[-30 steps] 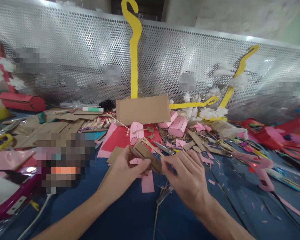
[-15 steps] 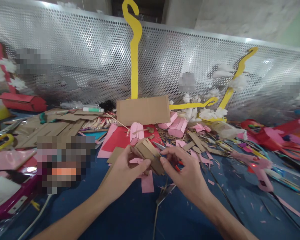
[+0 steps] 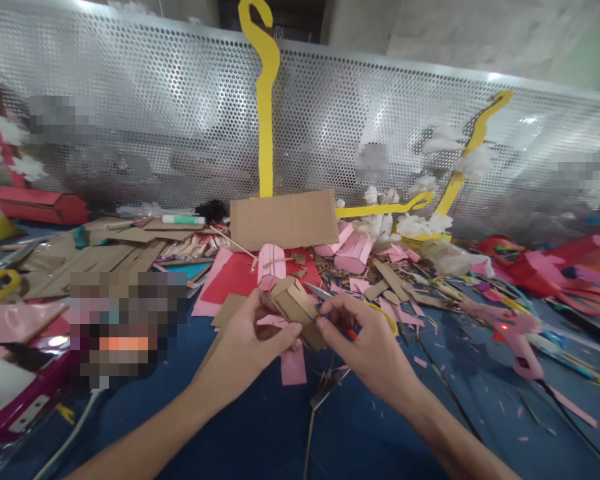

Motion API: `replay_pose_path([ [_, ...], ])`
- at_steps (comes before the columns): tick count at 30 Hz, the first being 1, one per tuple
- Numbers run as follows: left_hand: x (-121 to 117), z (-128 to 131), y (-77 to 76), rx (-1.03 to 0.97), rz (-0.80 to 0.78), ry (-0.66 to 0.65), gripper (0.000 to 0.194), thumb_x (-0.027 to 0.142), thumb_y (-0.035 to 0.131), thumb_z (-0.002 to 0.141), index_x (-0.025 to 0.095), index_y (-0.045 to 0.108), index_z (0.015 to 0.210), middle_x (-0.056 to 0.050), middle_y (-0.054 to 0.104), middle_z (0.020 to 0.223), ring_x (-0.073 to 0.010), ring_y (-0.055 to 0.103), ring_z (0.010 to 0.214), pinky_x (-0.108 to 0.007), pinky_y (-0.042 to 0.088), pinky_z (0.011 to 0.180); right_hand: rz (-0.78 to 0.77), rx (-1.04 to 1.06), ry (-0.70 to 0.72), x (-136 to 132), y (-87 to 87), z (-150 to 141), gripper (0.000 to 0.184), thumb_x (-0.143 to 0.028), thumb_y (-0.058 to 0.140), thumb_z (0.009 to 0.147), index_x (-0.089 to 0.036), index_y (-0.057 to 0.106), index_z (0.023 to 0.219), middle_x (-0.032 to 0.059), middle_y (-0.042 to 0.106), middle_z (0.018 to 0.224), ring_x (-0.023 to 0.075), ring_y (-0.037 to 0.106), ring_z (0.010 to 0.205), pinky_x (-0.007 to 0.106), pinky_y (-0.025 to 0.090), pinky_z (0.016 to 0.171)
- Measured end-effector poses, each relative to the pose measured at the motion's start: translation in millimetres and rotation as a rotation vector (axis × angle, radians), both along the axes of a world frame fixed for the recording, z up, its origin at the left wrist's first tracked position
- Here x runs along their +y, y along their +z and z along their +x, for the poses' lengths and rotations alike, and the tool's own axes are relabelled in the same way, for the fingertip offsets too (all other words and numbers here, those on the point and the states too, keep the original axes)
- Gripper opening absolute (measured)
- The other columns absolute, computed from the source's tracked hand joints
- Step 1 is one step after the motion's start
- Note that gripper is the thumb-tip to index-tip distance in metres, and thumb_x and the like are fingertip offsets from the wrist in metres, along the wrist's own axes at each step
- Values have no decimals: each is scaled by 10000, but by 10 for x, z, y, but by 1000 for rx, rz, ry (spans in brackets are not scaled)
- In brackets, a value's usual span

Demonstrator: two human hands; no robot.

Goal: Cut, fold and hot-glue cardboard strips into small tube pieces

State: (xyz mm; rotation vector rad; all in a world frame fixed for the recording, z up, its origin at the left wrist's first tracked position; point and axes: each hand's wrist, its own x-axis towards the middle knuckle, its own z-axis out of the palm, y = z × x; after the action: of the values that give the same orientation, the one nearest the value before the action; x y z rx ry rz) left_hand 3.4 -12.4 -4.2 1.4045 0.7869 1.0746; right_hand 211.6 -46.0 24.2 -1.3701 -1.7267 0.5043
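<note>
Between my two hands is a small folded cardboard piece [image 3: 296,303], brown with creased panels. My left hand [image 3: 253,340] is closed on its left end, thumb on the near face. The fingers of my right hand [image 3: 363,340] pinch its right edge. Scissor blades [image 3: 318,291] stick out beyond my right fingers, and orange and yellow parts show beside that hand; whether it grips them I cannot tell. Pink paper [image 3: 293,363] lies just below the cardboard piece. A pink faceted paper piece [image 3: 271,265] stands right behind it.
A cardboard box [image 3: 285,219] with a tall yellow hook [image 3: 265,133] stands ahead, before a perforated metal panel [image 3: 180,113]. A pink glue gun [image 3: 517,333] lies right, its light glowing red. Cardboard sheets [image 3: 93,260] lie left. A metal blade [image 3: 330,387] lies near my right wrist.
The view has shifted slightly. My right fingers have moved a little along the edge of the cardboard piece, and a yellow loop now shows behind my right hand.
</note>
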Motion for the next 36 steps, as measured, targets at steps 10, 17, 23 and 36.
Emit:
replay_pose_path([
  [10, 0, 21, 19, -19, -37, 4, 355, 380, 805, 863, 202, 592, 1084, -97, 712, 1108, -253, 752, 918, -434, 686, 786, -39, 58, 53, 18, 23, 10, 36, -225, 625, 894, -207, 616, 865, -40, 581, 714, 135, 530, 642, 266, 435, 612],
  [17, -4, 16, 18, -18, -49, 13, 361, 381, 809, 857, 202, 587, 1078, -98, 702, 1104, -255, 757, 903, -427, 686, 775, -75, 95, 58, 12, 23, 10, 87, -271, 613, 916, -200, 616, 866, -44, 561, 692, 128, 498, 612, 261, 414, 579],
  [23, -7, 6, 12, -6, -48, 6, 363, 389, 803, 865, 198, 589, 1087, -109, 699, 1139, -268, 754, 948, -429, 688, 775, -97, 117, 86, 6, 26, 23, 116, -282, 609, 929, -192, 614, 856, -45, 551, 685, 124, 492, 610, 262, 410, 574],
  [36, 24, 0, 17, -38, -99, 18, 387, 409, 837, 826, 208, 589, 1046, -108, 744, 1118, -268, 795, 873, -432, 696, 759, 16, 154, 74, 0, 11, 39, 114, -289, 636, 942, -198, 658, 1008, 4, 663, 802, 151, 605, 683, 274, 504, 626],
])
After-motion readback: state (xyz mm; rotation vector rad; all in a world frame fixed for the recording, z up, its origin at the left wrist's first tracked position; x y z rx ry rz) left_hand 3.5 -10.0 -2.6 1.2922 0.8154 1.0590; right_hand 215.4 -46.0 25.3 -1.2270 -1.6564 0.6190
